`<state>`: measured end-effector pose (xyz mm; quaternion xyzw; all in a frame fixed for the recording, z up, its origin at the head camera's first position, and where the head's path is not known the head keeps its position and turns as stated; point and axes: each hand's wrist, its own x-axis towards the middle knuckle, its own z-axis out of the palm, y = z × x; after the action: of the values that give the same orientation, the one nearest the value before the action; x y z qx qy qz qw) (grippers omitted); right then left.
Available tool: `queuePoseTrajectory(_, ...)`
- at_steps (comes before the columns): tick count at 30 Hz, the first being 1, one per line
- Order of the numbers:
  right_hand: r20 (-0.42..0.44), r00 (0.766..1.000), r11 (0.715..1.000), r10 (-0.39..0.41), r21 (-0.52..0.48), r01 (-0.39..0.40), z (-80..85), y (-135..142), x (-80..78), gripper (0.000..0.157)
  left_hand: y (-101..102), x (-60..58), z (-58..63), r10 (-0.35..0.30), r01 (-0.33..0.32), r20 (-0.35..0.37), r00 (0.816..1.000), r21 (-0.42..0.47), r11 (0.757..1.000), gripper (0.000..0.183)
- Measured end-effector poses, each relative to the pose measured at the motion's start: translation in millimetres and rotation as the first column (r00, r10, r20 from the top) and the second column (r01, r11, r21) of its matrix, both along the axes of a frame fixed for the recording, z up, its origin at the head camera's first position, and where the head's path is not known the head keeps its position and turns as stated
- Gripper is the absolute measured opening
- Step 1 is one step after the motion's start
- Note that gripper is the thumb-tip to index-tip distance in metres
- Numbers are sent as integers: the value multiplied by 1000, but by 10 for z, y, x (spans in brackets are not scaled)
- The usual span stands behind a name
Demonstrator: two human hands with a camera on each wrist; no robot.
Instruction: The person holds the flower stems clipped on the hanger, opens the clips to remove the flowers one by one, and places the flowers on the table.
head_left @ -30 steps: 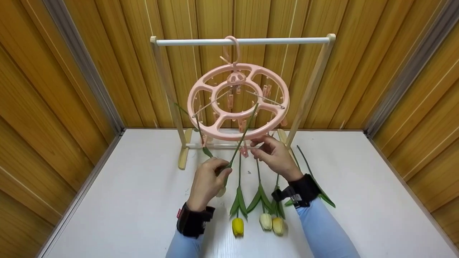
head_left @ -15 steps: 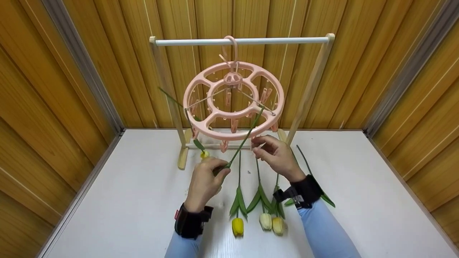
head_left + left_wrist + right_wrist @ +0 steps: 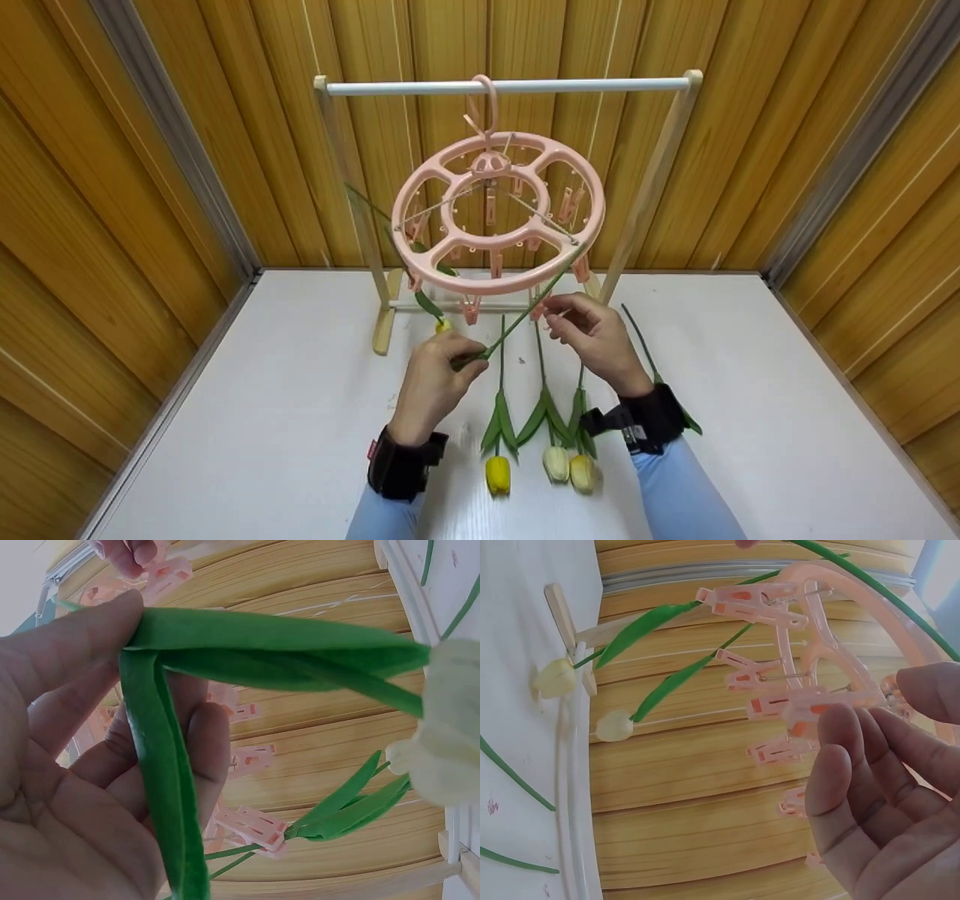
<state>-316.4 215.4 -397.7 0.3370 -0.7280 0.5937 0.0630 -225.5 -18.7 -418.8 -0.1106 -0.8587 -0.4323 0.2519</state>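
My left hand pinches an artificial tulip where its leaves meet the stem. Its cream bloom points down, and the green stem slants up to the right across the front of a round pink clip hanger. The thumb and fingers of my right hand are at a pink clothespin on the hanger's front right edge, pinching it at its end. Two tulips with pale blooms, one tulip lower in the right wrist view, hang from clips at the hanger's left.
The hanger hooks over a white rail on a wooden stand. On the white table lie a yellow tulip, a cream tulip, a pale yellow tulip and another stem partly behind my right wrist.
The hanger has turned and swung left, then back right. My right hand has shifted slightly right and down with a clip. The stem in my left hand has tilted further right.
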Motion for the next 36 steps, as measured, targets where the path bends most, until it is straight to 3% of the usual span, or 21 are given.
queuePoseTrajectory(6, -9, 998, 997, -67, -36, 66, -67, 91, 55, 20, 16, 9, 6, -11, 11, 30, 999, -11, 1000, 13)
queuePoseTrajectory(18, 8, 993, 990, -121, -73, 122, -183, 204, 146, 21, 33, -35, -55, -18, 20, 65, 998, -25, 999, 14)
queuePoseTrajectory(31, 78, 980, 981, -181, -57, 186, -391, 180, 165, 22, 34, -57, -108, -42, 47, 125, 991, -38, 998, 11)
queuePoseTrajectory(36, 88, 979, 981, -183, -48, 188, -430, 169, 155, 22, 44, -68, -137, -52, 60, 180, 982, -35, 998, 7)
